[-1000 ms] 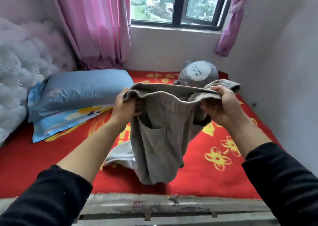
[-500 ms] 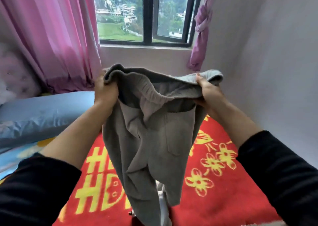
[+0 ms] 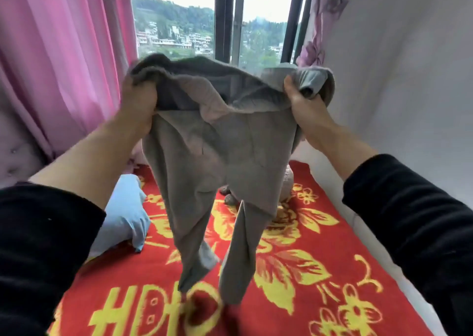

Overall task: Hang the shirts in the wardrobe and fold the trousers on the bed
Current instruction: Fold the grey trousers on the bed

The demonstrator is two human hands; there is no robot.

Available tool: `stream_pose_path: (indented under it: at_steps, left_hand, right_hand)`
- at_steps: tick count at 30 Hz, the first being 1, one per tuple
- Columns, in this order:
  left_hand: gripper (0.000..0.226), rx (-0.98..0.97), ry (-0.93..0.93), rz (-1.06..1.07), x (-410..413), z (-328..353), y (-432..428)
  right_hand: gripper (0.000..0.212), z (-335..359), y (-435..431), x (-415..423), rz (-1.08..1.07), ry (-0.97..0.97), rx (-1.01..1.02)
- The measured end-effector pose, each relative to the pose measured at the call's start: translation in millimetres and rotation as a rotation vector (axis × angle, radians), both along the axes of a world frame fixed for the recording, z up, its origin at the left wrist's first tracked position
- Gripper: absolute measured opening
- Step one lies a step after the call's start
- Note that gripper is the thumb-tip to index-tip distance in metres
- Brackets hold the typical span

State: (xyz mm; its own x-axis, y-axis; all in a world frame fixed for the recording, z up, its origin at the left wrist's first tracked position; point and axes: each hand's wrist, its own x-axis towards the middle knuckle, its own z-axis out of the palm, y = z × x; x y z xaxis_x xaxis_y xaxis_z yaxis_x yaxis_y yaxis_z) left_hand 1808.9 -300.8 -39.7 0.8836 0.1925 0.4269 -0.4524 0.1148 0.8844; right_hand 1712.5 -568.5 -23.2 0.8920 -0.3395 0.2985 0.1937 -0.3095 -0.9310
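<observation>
A pair of grey trousers [image 3: 212, 156] is held up at the centre of the frame above the bed [image 3: 399, 266]. The waistband is stretched crosswise at the top and the long axis runs vertically, with both legs hanging toward the red flowered blanket [image 3: 332, 271]. One waistband end is gripped by the left hand [image 3: 139, 103], and the other is bunched in the curled fingers of the right hand [image 3: 304, 105]. Whether the leg ends touch the blanket cannot be told. A blue pillow [image 3: 122, 215] at lower left is partly covered by the left forearm. A plush toy [image 3: 288, 182] is mostly hidden behind the trousers.
</observation>
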Motion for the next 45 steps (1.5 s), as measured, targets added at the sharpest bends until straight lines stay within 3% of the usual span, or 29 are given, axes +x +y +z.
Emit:
stream_pose_path:
  at_steps: [4, 7, 12, 15, 18, 20, 22, 25, 27, 30, 34, 36, 41, 42, 45]
  left_hand:
    - [0.026, -0.076, -0.134, -0.029, -10, 31, 0]
    - [0.018, -0.066, -0.109, -0.012, -32, 15, -2]
    - [0.013, -0.064, 0.036, -0.046, -93, -60, -3]
    - [0.017, -0.074, 0.134, -0.066, -135, -130, -4]
    - [0.014, -0.060, 0.384, -0.036, -185, -211, -12]
    - [0.028, -0.001, 0.609, -0.015, -223, -269, -18]
    - [0.036, 0.063, 0.840, -0.051, -266, -321, -23]
    - [0.040, 0.086, 1.097, -0.078, -333, -385, -27]
    - [0.036, 0.067, 1.231, -0.063, -371, -420, -29]
    - [0.010, -0.031, 1.319, -0.032, -417, -459, -36]
    - [0.012, -0.117, 1.341, -0.007, -440, -495, -38]
    - [0.014, -0.039, 1.349, 0.006, -444, -508, -36]
    - [0.024, 0.520, 1.394, 0.041, -463, -560, -16]
    - [0.028, 0.608, 1.404, 0.021, -466, -571, -14]
    - [0.046, 0.781, 1.371, -0.034, -472, -603, -14]
  right_hand:
    - [0.061, 15, -1, -9, -0.050, -0.131, -0.015]
    - [0.064, 0, -1, -24, -0.105, -0.113, 0.011]
    - [0.064, -68, -8, -65, -0.161, -0.061, 0.072]
    - [0.046, -127, -15, -99, -0.144, -0.010, 0.114]
    - [0.059, -199, -25, -142, -0.148, 0.185, 0.073]
    - [0.068, -256, -35, -170, -0.146, 0.386, 0.061]
    - [0.061, -304, -42, -203, -0.138, 0.615, 0.087]
    - [0.034, -374, -53, -255, -0.099, 0.882, 0.136]
    - [0.052, -418, -59, -288, -0.109, 1.016, 0.165]
    - [0.064, -465, -60, -334, -0.108, 1.117, 0.279]
    - [0.050, -513, -66, -372, -0.146, 1.148, 0.458]
    - [0.038, -527, -68, -382, -0.154, 1.182, 0.526]
    - [0.012, -574, -61, -400, -0.132, 1.355, 0.432]
    - [0.007, -585, -57, -402, -0.120, 1.363, 0.333]
    - [0.023, -616, -46, -402, -0.014, 1.305, -0.157]
